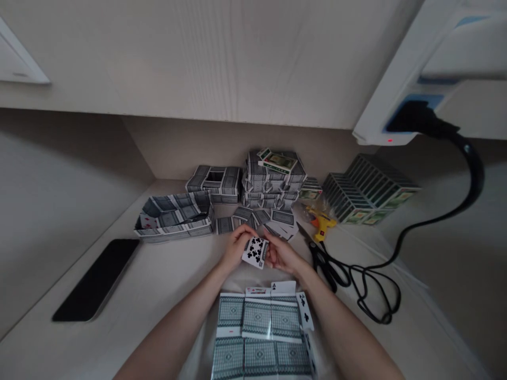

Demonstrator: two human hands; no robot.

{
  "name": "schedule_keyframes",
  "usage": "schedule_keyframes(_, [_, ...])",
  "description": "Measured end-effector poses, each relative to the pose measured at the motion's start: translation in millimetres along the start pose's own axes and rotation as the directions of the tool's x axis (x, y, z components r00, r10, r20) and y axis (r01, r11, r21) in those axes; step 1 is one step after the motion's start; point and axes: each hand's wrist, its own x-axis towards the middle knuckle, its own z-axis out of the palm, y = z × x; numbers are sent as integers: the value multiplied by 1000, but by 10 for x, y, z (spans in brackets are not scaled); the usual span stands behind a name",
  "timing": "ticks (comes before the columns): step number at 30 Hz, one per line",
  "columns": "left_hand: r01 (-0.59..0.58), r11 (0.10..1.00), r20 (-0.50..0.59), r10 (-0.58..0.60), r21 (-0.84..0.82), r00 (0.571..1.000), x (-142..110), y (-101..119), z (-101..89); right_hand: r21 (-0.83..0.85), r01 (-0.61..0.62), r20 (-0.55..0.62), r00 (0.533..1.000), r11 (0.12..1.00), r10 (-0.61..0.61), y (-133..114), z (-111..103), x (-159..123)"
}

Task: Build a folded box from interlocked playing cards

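A ten of clubs playing card (254,252) is held face up between my two hands, in the middle of the view. My left hand (237,245) grips its left side, fingers at the upper edge. My right hand (280,253) closes on the right side, with the fingers curled beneath. Below my wrists, a panel of joined playing cards (259,322) lies mostly backs up, with a few faces showing at its top and right edges. Just beyond my hands, loose playing cards (277,224) are scattered on the white table (170,274).
Card-built boxes (273,184) and an open card tray (176,216) stand at the back. Stacked card packs (368,190), a yellow glue gun (321,224) and black scissors (327,264) are on the right. A black phone (97,279) lies left. A power cord (435,214) hangs from the socket strip (396,121).
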Motion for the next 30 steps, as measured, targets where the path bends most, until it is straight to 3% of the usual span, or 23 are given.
schedule_keyframes(3, [9, 1000, 29, -9, -5, 1000, -14, 1, 6, -45, -73, 24, 997, 996, 74, 7, -24, -15])
schedule_keyframes(6, [15, 1000, 60, -15, -5, 998, -16, -14, 0, -44, -66, 38, 997, 997, 68, 7, -35, -39])
schedule_keyframes(11, [49, 998, 95, -44, -47, 995, 4, -29, -36, -47, 63, 85, 995, 997, -59, 23, -33, -49])
schedule_keyframes(18, [60, 964, 93, -37, -258, 995, 40, -14, -52, -22, 258, 31, 966, 966, -257, 20, -16, 7])
schedule_keyframes(24, [40, 998, 24, -41, 43, 999, 76, -52, -35, -134, 313, 69, 950, 940, -306, 72, 53, 53])
schedule_keyframes(30, [72, 990, -17, -70, 121, 997, 72, -70, -33, -295, 302, 39, 952, 907, -304, 120, 84, 77])
